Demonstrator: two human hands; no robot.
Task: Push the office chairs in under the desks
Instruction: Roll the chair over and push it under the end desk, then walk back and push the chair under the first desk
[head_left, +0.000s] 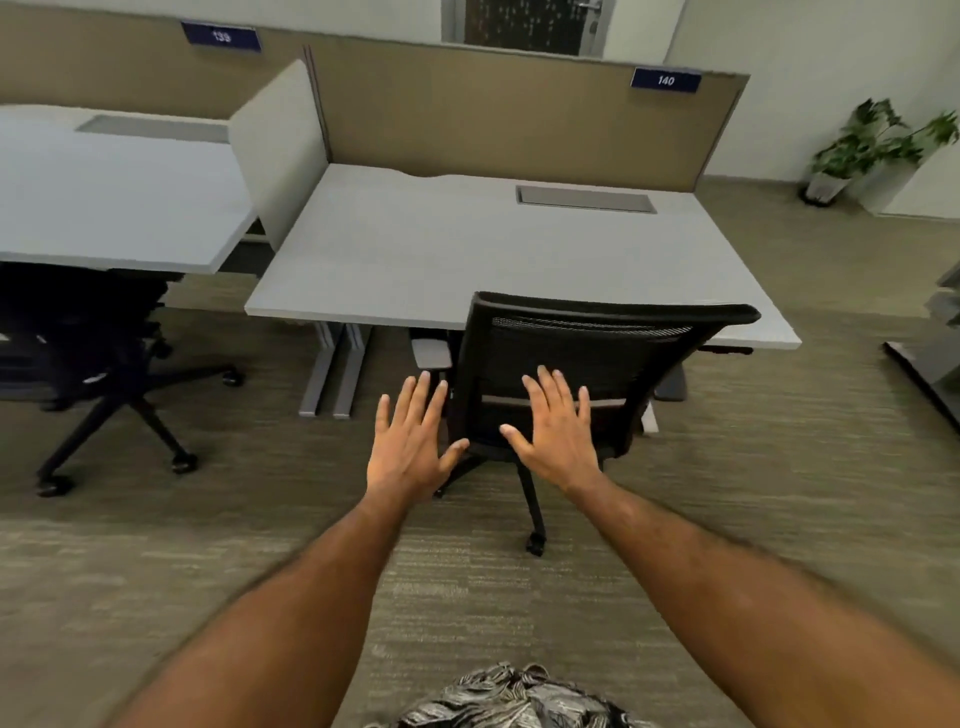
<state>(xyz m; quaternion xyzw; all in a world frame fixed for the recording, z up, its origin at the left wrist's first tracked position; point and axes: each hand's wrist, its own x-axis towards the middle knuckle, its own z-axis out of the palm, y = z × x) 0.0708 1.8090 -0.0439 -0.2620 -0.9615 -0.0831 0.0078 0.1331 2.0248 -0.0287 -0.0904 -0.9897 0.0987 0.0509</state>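
Observation:
A black mesh-backed office chair (639, 353) stands at the front edge of the grey desk (415, 249) labelled 140, its seat tucked under the top. My right hand (558, 423) is spread flat in front of the chair's backrest; whether it touches the mesh I cannot tell. My left hand (410, 441) is spread open just left of the backrest, holding nothing. A second black chair (93, 358) sits at the left desk (104, 192), its backrest at that desk's front edge and its wheeled base sticking out onto the carpet.
A tan partition (493, 114) runs behind both desks, with a white divider (280, 150) between them. A potted plant (872, 145) stands at the far right. A dark furniture base (924, 364) juts in from the right edge. Carpet covers the floor.

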